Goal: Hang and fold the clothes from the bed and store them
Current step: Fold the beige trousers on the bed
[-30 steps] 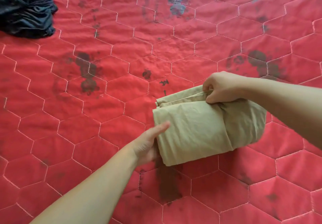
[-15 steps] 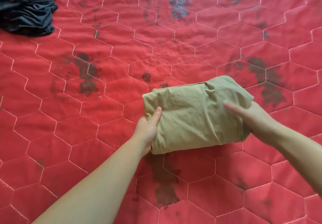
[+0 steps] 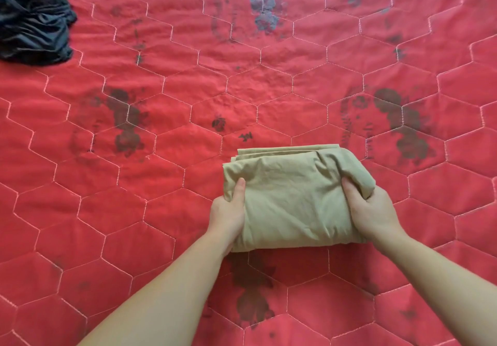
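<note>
A folded tan garment [image 3: 293, 197] forms a thick bundle on the red quilted bed [image 3: 188, 103], right of centre. My left hand [image 3: 228, 214] grips its left edge, thumb on top and fingers tucked underneath. My right hand [image 3: 372, 211] grips its right edge the same way, thumb on the cloth and fingers curled under the bunched end. Stacked folded layers show along the bundle's far edge.
A crumpled dark blue-black garment [image 3: 32, 28] lies at the far left corner of the bed. The quilt has white hexagon stitching and faded dark flower prints.
My right hand left the bundle's far top edge and came round to grip its right side. The bundle was turned and shifted slightly right; my left hand stayed on its left edge.
</note>
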`<control>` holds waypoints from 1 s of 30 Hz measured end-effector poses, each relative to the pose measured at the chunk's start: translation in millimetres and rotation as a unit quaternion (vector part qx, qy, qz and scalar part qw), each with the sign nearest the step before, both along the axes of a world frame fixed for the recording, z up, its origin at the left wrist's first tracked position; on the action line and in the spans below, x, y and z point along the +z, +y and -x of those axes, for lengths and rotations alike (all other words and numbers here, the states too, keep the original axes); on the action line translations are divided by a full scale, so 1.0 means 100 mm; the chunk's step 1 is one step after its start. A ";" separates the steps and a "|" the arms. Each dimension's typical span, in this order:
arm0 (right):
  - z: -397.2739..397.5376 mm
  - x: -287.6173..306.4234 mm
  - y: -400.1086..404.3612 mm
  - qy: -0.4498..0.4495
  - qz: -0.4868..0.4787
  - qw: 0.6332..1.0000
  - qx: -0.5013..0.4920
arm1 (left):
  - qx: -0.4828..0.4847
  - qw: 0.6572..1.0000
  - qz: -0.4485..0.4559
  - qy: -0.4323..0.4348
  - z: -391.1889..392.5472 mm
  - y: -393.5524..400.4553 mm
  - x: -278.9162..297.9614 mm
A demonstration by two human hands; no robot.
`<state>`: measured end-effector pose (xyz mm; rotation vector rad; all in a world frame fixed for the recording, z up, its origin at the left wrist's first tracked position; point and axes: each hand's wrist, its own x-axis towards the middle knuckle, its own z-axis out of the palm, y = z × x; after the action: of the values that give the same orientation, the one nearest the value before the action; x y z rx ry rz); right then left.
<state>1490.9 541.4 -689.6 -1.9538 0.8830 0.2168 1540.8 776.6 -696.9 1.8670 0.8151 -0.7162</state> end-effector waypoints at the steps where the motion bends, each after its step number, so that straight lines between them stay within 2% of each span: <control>1: 0.00 0.01 0.00 -0.010 0.019 1.000 -0.004 | -0.005 1.000 -0.006 -0.014 -0.02 -0.02 0.04; 5: 0.01 0.03 -0.03 -0.005 0.037 0.999 -0.001 | -0.038 0.988 0.009 -0.153 -0.14 0.03 0.10; 8: -0.04 -0.02 -0.05 0.024 0.046 0.999 0.010 | -0.083 0.965 -0.058 -0.242 -0.30 0.04 0.04; 11: -0.12 0.01 -0.09 -0.022 0.129 0.990 0.052 | -0.145 0.942 -0.105 -0.286 -0.45 0.04 0.01; 14: -0.25 0.07 -0.16 -0.061 0.196 0.973 0.106 | -0.142 0.948 -0.089 -0.270 -0.52 0.06 0.01; 18: -0.54 0.08 -0.18 0.007 0.277 0.945 0.173 | -0.129 0.956 -0.094 -0.248 -0.59 0.07 -0.03; 21: -0.68 -0.03 -0.22 -0.001 0.302 0.932 0.202 | -0.115 0.960 -0.090 -0.237 -0.64 0.03 -0.03; 23: -0.68 -0.14 -0.25 -0.015 0.262 0.952 0.156 | -0.070 0.972 -0.065 -0.215 -0.67 -0.01 -0.08; 26: -0.66 -0.30 -0.27 -0.020 0.166 0.985 0.047 | 0.049 0.990 -0.020 -0.133 -0.74 -0.09 -0.21; 30: -0.69 -0.34 -0.29 -0.013 0.129 0.991 0.026 | 0.071 0.994 -0.025 -0.075 -0.80 -0.13 -0.22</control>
<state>1559.7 512.7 -724.0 -2.2158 0.8780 0.1125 1621.2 763.6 -718.7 1.8618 0.8661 -0.4644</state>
